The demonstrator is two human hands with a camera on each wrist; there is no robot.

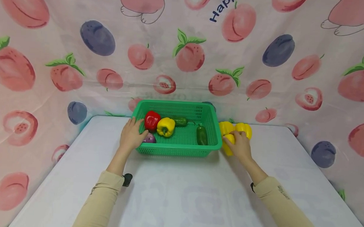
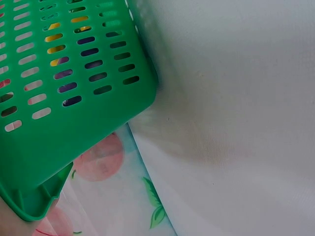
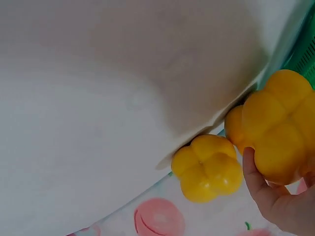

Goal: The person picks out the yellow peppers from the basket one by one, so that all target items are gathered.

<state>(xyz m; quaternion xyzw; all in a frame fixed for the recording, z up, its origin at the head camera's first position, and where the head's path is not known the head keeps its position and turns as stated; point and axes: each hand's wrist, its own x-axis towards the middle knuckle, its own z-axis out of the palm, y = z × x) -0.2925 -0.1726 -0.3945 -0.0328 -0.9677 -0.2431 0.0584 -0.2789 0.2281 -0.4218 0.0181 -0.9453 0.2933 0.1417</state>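
My left hand (image 1: 131, 135) lies over the left rim of a green plastic basket (image 1: 176, 146), its fingers fairly straight and its thumb reaching inside. A red bell pepper (image 1: 152, 121), a yellow bell pepper (image 1: 165, 127), a purple vegetable (image 1: 150, 138) and two green peppers (image 1: 202, 135) lie in the basket. The purple one is partly hidden by my thumb. Just right of the basket, my right hand (image 1: 240, 145) grips another yellow bell pepper (image 3: 283, 130) with fingers around its side. Two more yellow bell peppers (image 3: 207, 168) sit behind it on the table.
The white table (image 1: 179, 187) ends at the back against a fruit-printed cloth (image 1: 184, 36), which also hangs along both sides. The basket stands near the table's back edge, and its slotted wall (image 2: 64, 64) fills the left of the left wrist view.
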